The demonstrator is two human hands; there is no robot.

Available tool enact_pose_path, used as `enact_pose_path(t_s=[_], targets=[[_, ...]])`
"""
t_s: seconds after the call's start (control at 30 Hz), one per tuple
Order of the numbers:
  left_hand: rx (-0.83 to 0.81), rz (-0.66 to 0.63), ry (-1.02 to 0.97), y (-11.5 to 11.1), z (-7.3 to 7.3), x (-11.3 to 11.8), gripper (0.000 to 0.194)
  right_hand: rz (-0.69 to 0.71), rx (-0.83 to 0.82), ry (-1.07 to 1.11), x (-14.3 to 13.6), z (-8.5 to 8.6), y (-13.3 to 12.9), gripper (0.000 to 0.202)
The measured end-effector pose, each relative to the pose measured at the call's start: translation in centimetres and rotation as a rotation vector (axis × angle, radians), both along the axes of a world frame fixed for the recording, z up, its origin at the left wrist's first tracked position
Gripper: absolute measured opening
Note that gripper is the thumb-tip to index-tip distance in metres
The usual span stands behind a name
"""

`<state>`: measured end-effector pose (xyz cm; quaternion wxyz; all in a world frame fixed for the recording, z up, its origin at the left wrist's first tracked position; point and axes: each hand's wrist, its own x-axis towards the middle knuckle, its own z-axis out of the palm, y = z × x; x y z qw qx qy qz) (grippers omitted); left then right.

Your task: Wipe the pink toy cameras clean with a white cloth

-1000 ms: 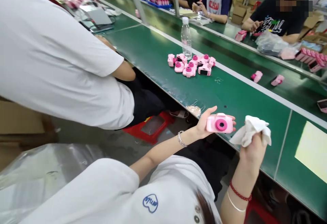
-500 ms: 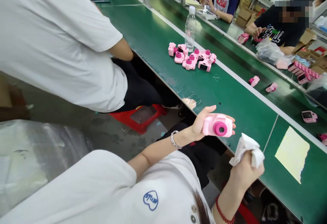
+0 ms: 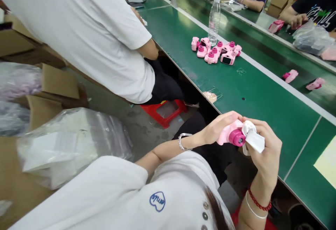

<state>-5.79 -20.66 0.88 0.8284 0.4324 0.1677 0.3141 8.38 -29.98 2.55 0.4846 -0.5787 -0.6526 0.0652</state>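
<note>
A pink toy camera point(image 3: 228, 132) with a magenta lens is held up over the table's near edge. My left hand point(image 3: 216, 128), wearing a metal bracelet, grips the camera's left side, its fingers partly hidden behind it. My right hand point(image 3: 267, 144), with a red cord on the wrist, is closed on a folded white tissue point(image 3: 255, 141). The tissue touches the camera's right end, beside the lens. Farther up the table, a group of similar pink cameras point(image 3: 212, 55) stands close together.
A clear plastic bottle point(image 3: 214, 20) stands behind the camera group on the green table point(image 3: 181, 30). Yellow paper point(image 3: 328, 161) lies at right. A person in a white shirt point(image 3: 105, 41) sits to the left by a red stool point(image 3: 165, 114). Bagged goods point(image 3: 76, 142) lie at lower left.
My right hand has brought the tissue up against the camera. My left hand has turned the camera so its lens points more to the right. The view has shifted left.
</note>
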Motion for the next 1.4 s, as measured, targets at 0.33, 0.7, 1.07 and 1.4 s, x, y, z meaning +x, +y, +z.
enact_pose_path(t_s=[0.33,0.7,1.07,1.4], targets=[[-0.233,-0.096,-0.057,0.4,0.2,-4.5,0.067,-0.235,-0.110,0.748,-5.4,-3.4,2.0,0.014],[-0.140,-0.095,-0.109,0.0,-2.5,-6.0,0.093,0.176,-0.195,0.230,-4.3,-1.4,1.2,0.007],[-0.254,-0.096,-0.138,-0.1,-0.1,-6.6,0.087,-0.055,-0.208,0.746,-5.9,-2.1,1.4,0.016],[-0.181,-0.169,-0.068,0.4,-1.3,-4.8,0.089,0.105,-0.223,0.274,-3.8,-0.3,0.4,0.007]])
